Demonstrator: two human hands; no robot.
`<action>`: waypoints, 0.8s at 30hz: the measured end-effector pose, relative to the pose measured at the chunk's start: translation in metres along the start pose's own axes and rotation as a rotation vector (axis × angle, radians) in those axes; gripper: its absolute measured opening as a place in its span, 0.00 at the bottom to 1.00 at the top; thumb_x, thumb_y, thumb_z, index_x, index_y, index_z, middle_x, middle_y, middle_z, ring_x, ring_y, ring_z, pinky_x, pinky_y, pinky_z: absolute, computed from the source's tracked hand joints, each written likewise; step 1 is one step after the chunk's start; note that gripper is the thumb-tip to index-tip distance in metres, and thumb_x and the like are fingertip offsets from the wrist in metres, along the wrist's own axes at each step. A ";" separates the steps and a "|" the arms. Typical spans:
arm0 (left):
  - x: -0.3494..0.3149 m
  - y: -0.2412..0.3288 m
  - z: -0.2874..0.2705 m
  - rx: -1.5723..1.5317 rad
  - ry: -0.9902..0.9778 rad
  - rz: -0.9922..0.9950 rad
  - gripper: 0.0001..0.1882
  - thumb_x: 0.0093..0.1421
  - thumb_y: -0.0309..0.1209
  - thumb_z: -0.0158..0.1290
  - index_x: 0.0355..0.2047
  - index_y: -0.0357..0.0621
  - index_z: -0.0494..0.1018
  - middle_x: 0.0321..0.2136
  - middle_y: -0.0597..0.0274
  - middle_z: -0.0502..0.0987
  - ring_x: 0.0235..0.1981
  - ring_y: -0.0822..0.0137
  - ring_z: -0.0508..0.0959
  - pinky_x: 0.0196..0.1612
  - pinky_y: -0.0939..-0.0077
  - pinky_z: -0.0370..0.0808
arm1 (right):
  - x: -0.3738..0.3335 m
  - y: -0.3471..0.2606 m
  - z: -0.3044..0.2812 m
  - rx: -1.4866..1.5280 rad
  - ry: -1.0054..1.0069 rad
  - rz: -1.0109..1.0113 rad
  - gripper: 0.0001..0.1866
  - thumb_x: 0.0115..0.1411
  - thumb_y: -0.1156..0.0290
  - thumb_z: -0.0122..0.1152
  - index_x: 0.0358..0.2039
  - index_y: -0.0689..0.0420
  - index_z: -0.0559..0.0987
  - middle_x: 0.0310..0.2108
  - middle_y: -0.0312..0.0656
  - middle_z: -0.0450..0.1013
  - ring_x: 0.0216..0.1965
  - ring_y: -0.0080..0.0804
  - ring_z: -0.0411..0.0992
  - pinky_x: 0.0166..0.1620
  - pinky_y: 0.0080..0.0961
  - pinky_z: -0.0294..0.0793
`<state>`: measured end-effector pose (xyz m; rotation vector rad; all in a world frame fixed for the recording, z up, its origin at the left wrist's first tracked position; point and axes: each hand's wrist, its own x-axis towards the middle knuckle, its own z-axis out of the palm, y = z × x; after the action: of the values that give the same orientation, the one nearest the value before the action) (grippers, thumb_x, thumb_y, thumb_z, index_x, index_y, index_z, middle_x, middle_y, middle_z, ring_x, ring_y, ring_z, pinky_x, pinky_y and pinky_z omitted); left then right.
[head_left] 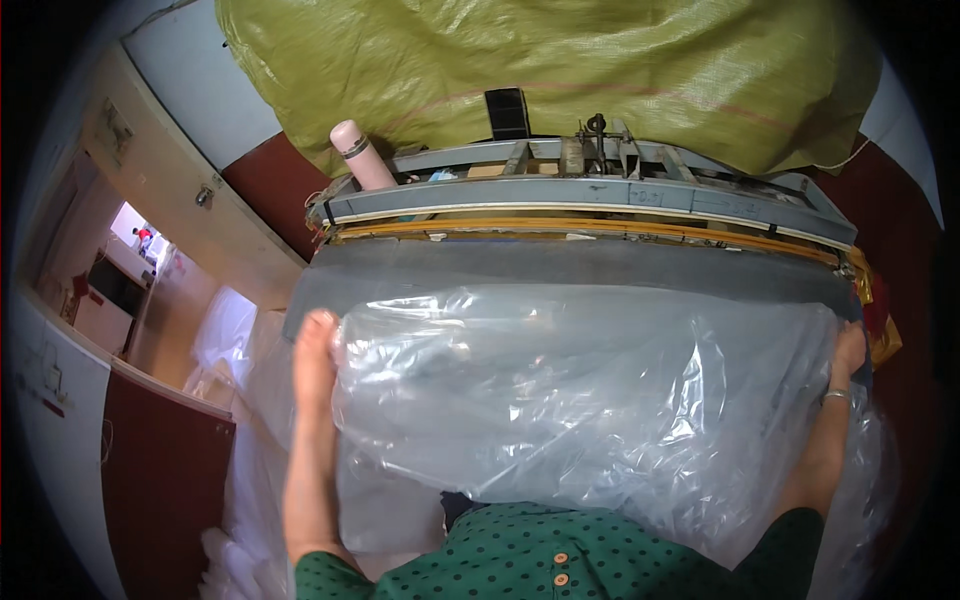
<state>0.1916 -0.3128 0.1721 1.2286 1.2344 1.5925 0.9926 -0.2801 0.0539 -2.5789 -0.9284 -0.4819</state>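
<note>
A wide sheet of clear plastic film [580, 390] stretches between my two hands over a grey work surface [560, 262]. My left hand [318, 338] is closed on the film's far left corner. At the far right corner my right hand [850, 348] grips the film too, its fingers partly hidden; a bracelet circles that wrist. The film's far edge lies fairly straight across the grey surface, and its near part hangs wrinkled toward my green dotted shirt [540, 545]. Just beyond stands a long grey metal frame [600, 192], like a bag-sealing machine, with orange strips along its near side.
A pink flask [362, 157] and a dark phone-like slab [507, 113] stand at the frame. Behind rises a large yellow-green woven sack [600, 70]. More clear film [245, 530] piles up at the left, near an open doorway [165, 290]. Yellow and red wrapping [882, 320] hangs at the right.
</note>
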 end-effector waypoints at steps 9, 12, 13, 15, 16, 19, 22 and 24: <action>-0.064 0.010 0.074 -0.294 0.030 -0.140 0.15 0.61 0.37 0.46 0.45 0.43 0.66 0.34 0.65 0.71 0.34 0.75 0.71 0.38 0.77 0.70 | 0.006 0.013 0.009 0.057 0.006 -0.018 0.13 0.60 0.62 0.44 0.32 0.59 0.69 0.32 0.56 0.71 0.38 0.56 0.68 0.37 0.46 0.65; -0.136 -0.079 0.078 0.214 -0.140 -0.402 0.16 0.60 0.38 0.46 0.46 0.43 0.66 0.36 0.64 0.72 0.36 0.72 0.71 0.40 0.74 0.71 | 0.007 0.008 0.013 0.054 -0.010 -0.015 0.13 0.60 0.62 0.44 0.33 0.60 0.69 0.32 0.56 0.71 0.38 0.56 0.68 0.37 0.46 0.65; -0.151 -0.102 0.074 0.368 -0.200 -0.428 0.17 0.60 0.38 0.46 0.46 0.43 0.66 0.36 0.63 0.72 0.37 0.71 0.71 0.40 0.73 0.71 | 0.004 0.006 0.007 0.043 -0.023 -0.006 0.13 0.60 0.62 0.44 0.34 0.60 0.69 0.33 0.55 0.71 0.38 0.55 0.68 0.37 0.46 0.65; -0.162 -0.133 0.057 0.652 -0.272 -0.459 0.18 0.60 0.39 0.46 0.46 0.42 0.66 0.38 0.62 0.72 0.38 0.70 0.72 0.41 0.71 0.71 | 0.002 0.007 0.005 0.019 -0.032 -0.003 0.14 0.60 0.62 0.44 0.34 0.60 0.69 0.33 0.54 0.72 0.38 0.55 0.69 0.37 0.46 0.66; -0.153 -0.138 0.042 0.715 -0.194 -0.481 0.18 0.60 0.39 0.46 0.47 0.42 0.66 0.38 0.62 0.72 0.39 0.69 0.72 0.42 0.70 0.71 | 0.003 0.011 0.007 0.010 -0.024 -0.008 0.14 0.60 0.62 0.44 0.34 0.60 0.69 0.33 0.54 0.72 0.37 0.55 0.69 0.37 0.46 0.66; -0.085 -0.088 -0.017 -0.222 0.303 -0.343 0.09 0.61 0.35 0.44 0.39 0.45 0.66 0.37 0.66 0.70 0.40 0.72 0.69 0.45 0.74 0.67 | 0.003 0.012 0.007 0.031 -0.023 -0.010 0.13 0.60 0.63 0.44 0.34 0.61 0.69 0.33 0.56 0.71 0.37 0.56 0.68 0.37 0.47 0.65; -0.024 0.013 -0.038 -0.194 0.336 0.105 0.08 0.62 0.29 0.41 0.39 0.41 0.66 0.35 0.62 0.72 0.37 0.71 0.72 0.42 0.75 0.69 | 0.000 0.004 -0.003 0.051 -0.031 -0.008 0.12 0.60 0.64 0.43 0.34 0.61 0.69 0.32 0.57 0.71 0.38 0.56 0.68 0.37 0.47 0.64; -0.013 0.070 -0.048 -0.203 0.172 0.312 0.10 0.63 0.30 0.41 0.42 0.42 0.66 0.37 0.60 0.71 0.41 0.69 0.71 0.47 0.75 0.68 | 0.000 0.010 -0.002 0.037 -0.044 0.006 0.13 0.60 0.63 0.43 0.34 0.61 0.69 0.33 0.56 0.71 0.38 0.55 0.68 0.37 0.46 0.65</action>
<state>0.1479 -0.3533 0.2335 1.2160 0.9873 2.0333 0.9992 -0.2878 0.0533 -2.5671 -0.9355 -0.4045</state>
